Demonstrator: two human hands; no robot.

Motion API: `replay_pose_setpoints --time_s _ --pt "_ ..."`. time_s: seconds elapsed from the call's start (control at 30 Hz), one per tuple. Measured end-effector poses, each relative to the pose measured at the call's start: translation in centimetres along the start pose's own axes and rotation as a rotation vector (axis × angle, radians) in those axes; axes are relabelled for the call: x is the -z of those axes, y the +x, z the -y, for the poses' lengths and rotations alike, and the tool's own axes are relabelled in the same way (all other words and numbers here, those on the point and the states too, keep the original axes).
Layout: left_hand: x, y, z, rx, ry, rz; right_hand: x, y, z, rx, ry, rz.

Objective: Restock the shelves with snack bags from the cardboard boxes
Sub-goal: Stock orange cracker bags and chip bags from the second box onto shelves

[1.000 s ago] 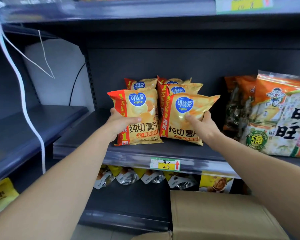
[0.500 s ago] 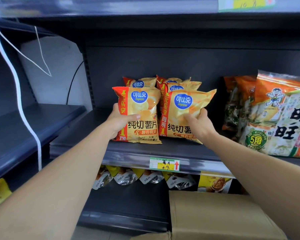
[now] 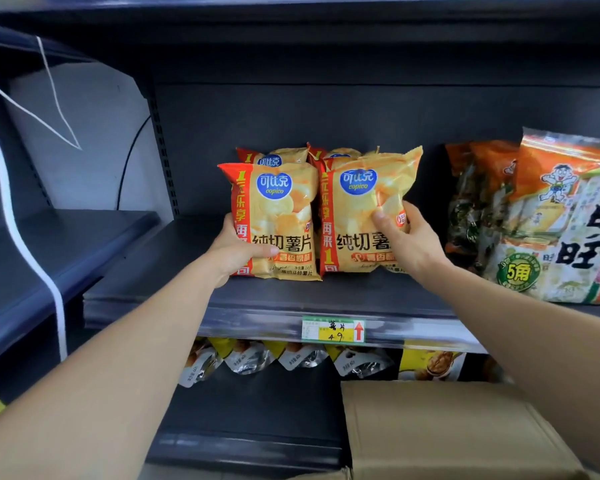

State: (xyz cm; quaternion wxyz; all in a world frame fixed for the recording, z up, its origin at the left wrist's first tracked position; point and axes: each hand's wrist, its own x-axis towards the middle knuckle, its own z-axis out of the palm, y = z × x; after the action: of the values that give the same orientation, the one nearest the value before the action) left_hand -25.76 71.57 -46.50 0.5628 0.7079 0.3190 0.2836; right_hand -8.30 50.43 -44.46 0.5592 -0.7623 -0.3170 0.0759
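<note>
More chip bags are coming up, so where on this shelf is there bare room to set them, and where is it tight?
Bare shelf lies between the left chip bag and the perforated upright, plus a front strip by the price tag. Tight: rear chip bags behind, and the right hand fills the gap toward the orange snack bags.

Dim, soft-focus, wide-angle edge distortion

A yellow-green price label sits centre, a white strap and a black cable at left.
</note>
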Motion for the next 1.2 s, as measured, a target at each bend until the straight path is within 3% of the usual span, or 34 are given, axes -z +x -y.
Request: replay_pose_setpoints --time_s 0.33,0.53,1.0,1.2 --pt "0.8 0.8 1.2 0.056 -0.061 0.136 -0.3 -0.2 -1.9 -0.058 0.192 0.127" --pt "0.3 1.3 0.8 0.031 -0.084 0.08 -0.4 1.0 -1.8 -0.026 0.16 0.158" --pt "0.6 2.6 0.0 0.12 -0.19 0.365 0.3 4.5 -3.0 -0.146 0.353 0.468" --pt "0.9 2.5 0.1 0.12 -0.161 0.384 0.3 5.1 -3.1 -0.179 0.364 0.544"
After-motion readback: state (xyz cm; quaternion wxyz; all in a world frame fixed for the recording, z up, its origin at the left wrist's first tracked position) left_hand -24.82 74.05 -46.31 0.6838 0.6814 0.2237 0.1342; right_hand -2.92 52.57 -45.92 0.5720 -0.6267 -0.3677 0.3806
